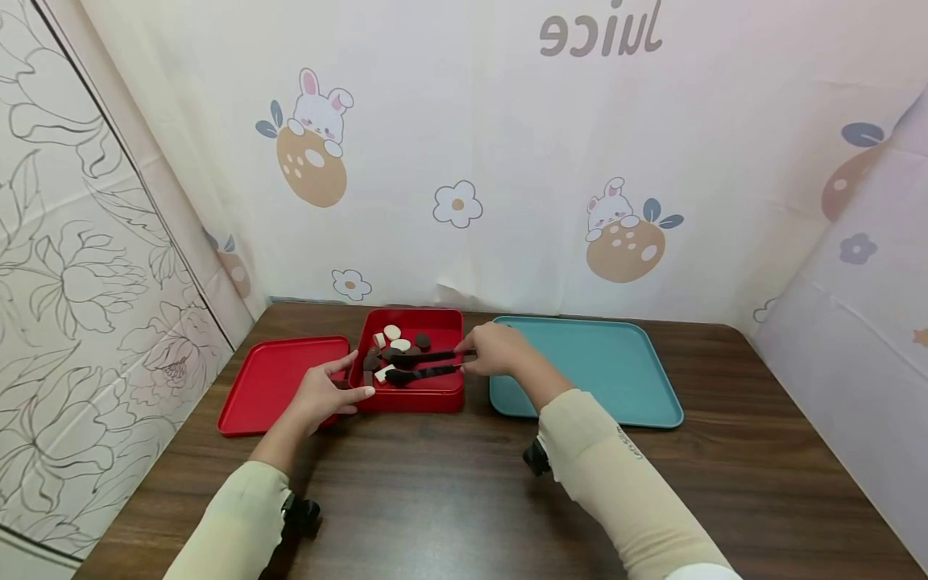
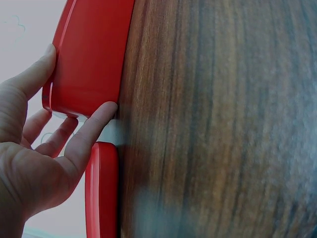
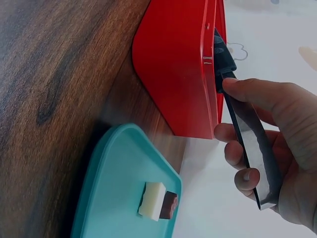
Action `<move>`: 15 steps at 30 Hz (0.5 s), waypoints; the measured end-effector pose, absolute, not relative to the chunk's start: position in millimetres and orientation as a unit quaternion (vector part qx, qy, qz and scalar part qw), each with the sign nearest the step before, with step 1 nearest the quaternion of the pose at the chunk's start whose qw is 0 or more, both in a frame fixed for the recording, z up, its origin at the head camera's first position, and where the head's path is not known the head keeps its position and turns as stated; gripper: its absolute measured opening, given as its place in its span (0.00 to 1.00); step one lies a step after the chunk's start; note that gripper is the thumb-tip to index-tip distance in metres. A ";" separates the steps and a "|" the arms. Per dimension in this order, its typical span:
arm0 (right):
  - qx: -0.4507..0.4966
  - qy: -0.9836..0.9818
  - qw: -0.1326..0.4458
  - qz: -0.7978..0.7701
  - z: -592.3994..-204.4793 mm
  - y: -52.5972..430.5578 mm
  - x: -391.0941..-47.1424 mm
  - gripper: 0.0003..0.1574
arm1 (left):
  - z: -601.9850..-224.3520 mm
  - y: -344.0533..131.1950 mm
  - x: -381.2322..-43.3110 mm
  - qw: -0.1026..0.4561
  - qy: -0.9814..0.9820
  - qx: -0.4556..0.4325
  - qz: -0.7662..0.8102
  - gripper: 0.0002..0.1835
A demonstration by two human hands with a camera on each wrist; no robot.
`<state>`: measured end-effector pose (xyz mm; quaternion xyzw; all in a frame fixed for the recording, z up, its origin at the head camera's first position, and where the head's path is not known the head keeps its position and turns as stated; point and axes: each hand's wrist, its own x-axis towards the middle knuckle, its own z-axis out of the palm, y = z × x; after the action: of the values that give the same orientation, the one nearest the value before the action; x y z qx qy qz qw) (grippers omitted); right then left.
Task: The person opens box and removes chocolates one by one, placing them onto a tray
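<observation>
Tongs (image 3: 252,141), black-tipped metal, gripped by right hand (image 1: 496,349): squeeze gently while left hand (image 1: 326,392), fingers extended, steadies red rectangular box (image 1: 416,401).

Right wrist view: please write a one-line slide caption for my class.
A right hand holds tongs at a red box, near a teal tray bearing a white piece and a brown piece.

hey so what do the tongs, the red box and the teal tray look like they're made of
The tongs have shiny arms, probably stainless steel, given the reflections; their black tips look like plastic or silicone. The red box seems smooth plastic with a soft sheen, though painted metal is possible. The teal tray is likely molded plastic, judging by its even color and rounded corners.
</observation>
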<state>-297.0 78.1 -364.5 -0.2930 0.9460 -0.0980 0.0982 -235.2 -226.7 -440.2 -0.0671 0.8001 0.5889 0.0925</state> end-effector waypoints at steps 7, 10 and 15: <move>-0.298 0.943 0.103 -0.104 -366.4 72.7 -297.5 0.21 | -440.9 -226.5 -235.0 0.090 0.799 -0.065 0.591 0.49; -0.301 0.942 0.101 -0.104 -367.8 71.3 -297.4 0.21 | -441.1 -226.8 -235.0 0.090 0.799 -0.064 0.591 0.48; -0.310 0.941 0.096 -0.093 -368.6 71.2 -296.2 0.20 | -440.8 -226.7 -234.8 0.089 0.800 -0.065 0.590 0.49</move>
<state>-296.2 71.2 -368.6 -0.3098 0.9414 -0.0935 0.0955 -234.8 -226.7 -440.8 -0.0649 0.7997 0.5901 0.0894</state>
